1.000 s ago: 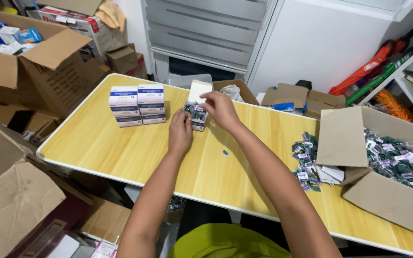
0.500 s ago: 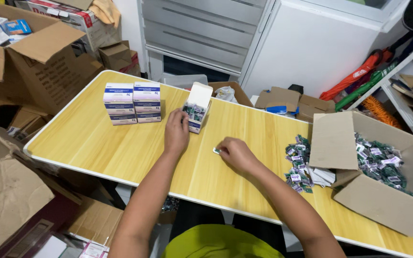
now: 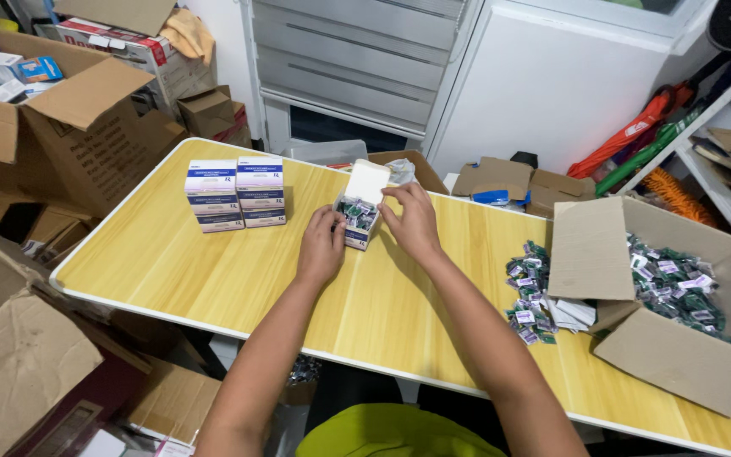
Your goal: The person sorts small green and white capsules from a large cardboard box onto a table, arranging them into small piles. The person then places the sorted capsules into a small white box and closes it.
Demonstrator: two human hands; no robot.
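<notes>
Left grip (image 3: 321, 245) and right grip (image 3: 412, 218) pressed on small open box (image 3: 358, 217) between them.

packets (image 3: 357, 211) too small to tell, cardboard box (image 3: 687, 355) cut off right

- I count two hands, my left (image 3: 321, 245) and my right (image 3: 412, 222), both at one small open white box (image 3: 359, 207) of sachets.
- Closed white-and-blue boxes (image 3: 235, 195): two stacks side by side, three high as far as I can tell, so six.
- One worktop (image 3: 213, 271).
- One large open carton (image 3: 678, 313) stands on it at the right.
- Loose sachets (image 3: 528, 292) beside it: one heap, too many to count.
</notes>
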